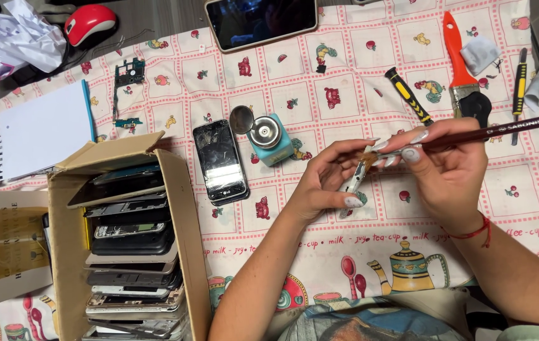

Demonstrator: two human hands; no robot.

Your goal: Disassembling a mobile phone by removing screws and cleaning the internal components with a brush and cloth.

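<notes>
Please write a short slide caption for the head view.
Left hand holds a small phone part; right hand brushes it with a paintbrush.

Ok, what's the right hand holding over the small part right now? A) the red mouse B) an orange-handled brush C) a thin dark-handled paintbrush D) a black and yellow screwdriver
C: the right hand pinches a thin dark-handled paintbrush, its bristles on the small part held by the left hand.

Pink-checked tablecloth (345,69), teal dispenser bottle (275,140), orange-handled brush (459,50), red mouse (89,22).
</notes>
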